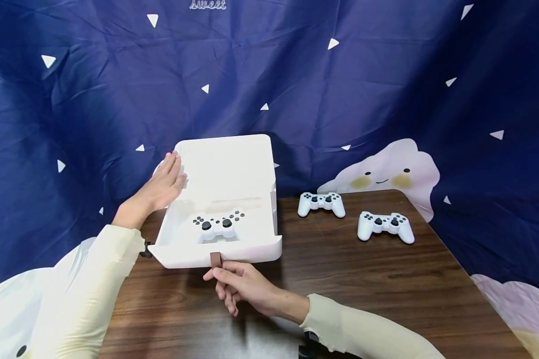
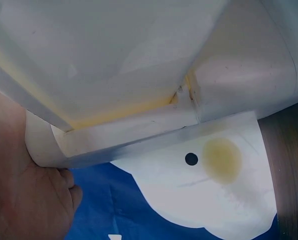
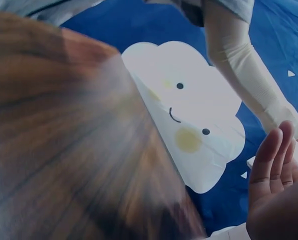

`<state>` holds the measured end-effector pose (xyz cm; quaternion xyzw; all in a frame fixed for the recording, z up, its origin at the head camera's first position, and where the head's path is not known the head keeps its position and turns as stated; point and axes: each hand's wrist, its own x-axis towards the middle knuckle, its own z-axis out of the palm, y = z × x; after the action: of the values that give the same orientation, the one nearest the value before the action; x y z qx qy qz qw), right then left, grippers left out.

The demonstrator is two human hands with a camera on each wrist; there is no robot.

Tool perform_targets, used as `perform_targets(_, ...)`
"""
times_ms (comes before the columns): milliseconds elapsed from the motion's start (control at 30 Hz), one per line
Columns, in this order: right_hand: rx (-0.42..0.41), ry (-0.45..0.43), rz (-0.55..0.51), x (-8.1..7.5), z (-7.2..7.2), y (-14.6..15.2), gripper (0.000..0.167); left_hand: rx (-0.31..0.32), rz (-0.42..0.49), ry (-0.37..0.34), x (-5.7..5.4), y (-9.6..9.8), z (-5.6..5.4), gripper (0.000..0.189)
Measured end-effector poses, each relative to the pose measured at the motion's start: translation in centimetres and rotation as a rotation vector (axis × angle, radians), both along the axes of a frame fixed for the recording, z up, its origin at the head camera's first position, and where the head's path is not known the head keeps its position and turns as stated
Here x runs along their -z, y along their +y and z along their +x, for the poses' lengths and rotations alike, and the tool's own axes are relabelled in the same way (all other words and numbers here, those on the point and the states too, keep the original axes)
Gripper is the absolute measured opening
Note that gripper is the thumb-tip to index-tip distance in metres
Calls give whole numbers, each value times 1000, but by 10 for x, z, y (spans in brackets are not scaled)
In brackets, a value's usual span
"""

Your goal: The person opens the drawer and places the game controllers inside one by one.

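Note:
A white box (image 1: 170, 253) stands on the table with its lid (image 1: 226, 164) raised at the back. Inside lies a white game controller (image 1: 215, 227), its grips partly hidden by the front wall. My left hand (image 1: 161, 184) rests against the lid's left edge, fingers straight; in the left wrist view its palm lies beside the white box (image 2: 129, 135). At the box's front, my right hand (image 1: 244, 286) pinches a brown tab (image 1: 216, 259) between thumb and index finger, the other fingers loosely bent. The tab is out of sight in the right wrist view.
Two more white game controllers, a rear one (image 1: 321, 203) and a nearer one (image 1: 385, 227), lie to the right of the box on the dark wooden table (image 1: 364, 279). A blue curtain (image 1: 233, 65) with white triangles and clouds hangs directly behind the table.

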<state>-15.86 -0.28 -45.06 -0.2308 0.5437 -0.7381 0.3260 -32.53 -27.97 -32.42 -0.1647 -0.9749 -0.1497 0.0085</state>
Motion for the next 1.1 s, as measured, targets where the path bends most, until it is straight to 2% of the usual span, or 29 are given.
perform_targets(133, 38, 115, 47, -4, -2, -3, 44, -1, -3, 2, 0, -1, 0, 71)
perform_targets(200, 60, 189, 73, -7, -3, -5, 41, 0, -7, 0, 0, -2, 0, 71)
perform_targets(267, 74, 226, 90, -10, -4, -6, 37, 1, -14, -4, -2, -1, 0, 71)
perform_targets(433, 105, 243, 129, -19, -3, -8, 35, -4, -30, -12, -4, -2, 0, 71)
perform_targets(567, 159, 281, 208, -27, -2, -10, 42, -6, -24, -6, -3, -3, 1, 72)
perform_targets(800, 250, 309, 268, -30, -1, -15, 46, -7, -21, -2, -1, -3, 1, 73)
perform_targets(933, 283, 364, 296, -30, -2, -15, 44, -6, -17, -7, -1, -2, 1, 72)
perform_targets(1100, 286, 455, 322, -34, -4, -12, 44, 1, -12, 0, 0, -2, 0, 73)
